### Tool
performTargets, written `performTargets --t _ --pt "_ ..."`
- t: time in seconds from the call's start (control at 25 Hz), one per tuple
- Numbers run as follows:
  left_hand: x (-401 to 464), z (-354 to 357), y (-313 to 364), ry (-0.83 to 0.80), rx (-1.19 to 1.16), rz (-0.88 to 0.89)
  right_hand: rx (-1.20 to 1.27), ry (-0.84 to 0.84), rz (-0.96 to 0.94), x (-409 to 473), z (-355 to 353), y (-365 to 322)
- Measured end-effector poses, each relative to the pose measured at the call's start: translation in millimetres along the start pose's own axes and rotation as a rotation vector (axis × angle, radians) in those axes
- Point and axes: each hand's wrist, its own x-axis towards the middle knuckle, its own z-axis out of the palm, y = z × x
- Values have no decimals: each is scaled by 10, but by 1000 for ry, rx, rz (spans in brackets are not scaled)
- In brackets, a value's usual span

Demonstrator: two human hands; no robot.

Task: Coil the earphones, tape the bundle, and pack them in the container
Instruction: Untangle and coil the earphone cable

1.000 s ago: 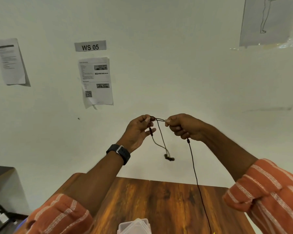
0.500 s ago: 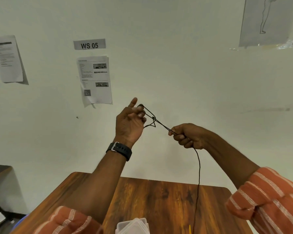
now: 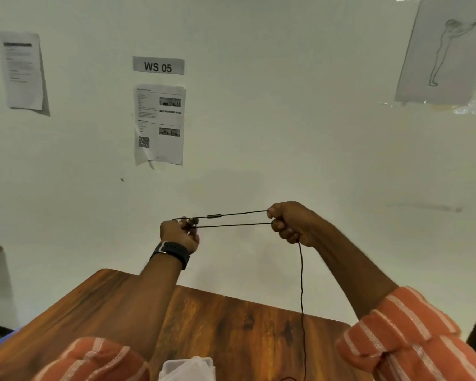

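Hands [image 3: 289, 222] wider apart now, both clamped on taut earphones [image 3: 231, 220], above table [image 3: 231, 323].

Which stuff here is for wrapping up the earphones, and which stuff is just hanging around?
For the job:
- earphones, stretched between the left hand and the right hand
- clear plastic container at the near table edge

Just around:
- WS 05 sign
- printed sheet with a QR code
- second printed sheet
- figure drawing
- wristwatch
- wooden table

From my head the one camera faces the wall [image 3: 286, 133], close above my raised hands and table [image 3: 231, 325].
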Motion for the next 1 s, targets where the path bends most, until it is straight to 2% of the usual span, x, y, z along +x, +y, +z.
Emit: performTargets --t 0.08,0.16,0.24,0.28,0.32,0.4,0.44,0.48,0.52,0.64,0.76,0.8,0.92,1.0 --pt "32 -139 5 79 56 209 -30 79 31 45 1 69" --pt "-20 -225 41 120 274 416 35 144 72 62 8 118" --pt "-44 -290 24 -15 500 431 211 161 107 92 -29 176" --pt "-97 -289 14 -109 499 402 328 172 130 128 -52 207" --pt "-153 -290 31 -196 409 346 464 193 155 162 -53 243" --pt "-262 -261 43 -333 52 244 797 237 188 217 -5 330" --pt "-295 -240 28 -389 -100 231 885 275 180 234 44 374" --pt "-337 -212 -3 -433 -165 243 866 314 160 221 90 404" --pt "-374 -188 -29 -455 -130 273 773 315 135 191 126 416" --pt "-512 -126 -9 -504 229 378 263 126 41 14 177 340" --pt "-661 0 -8 -668 404 366 -203 10 -130 -140 266 220" --pt "-716 56 -12 -720 432 349 -244 -14 -231 -175 344 177" --pt "-848 187 -27 -830 450 312 -61 -195 -412 -262 547 112" --pt "-873 207 -13 -863 453 323 -6 -170 -509 -253 619 147"
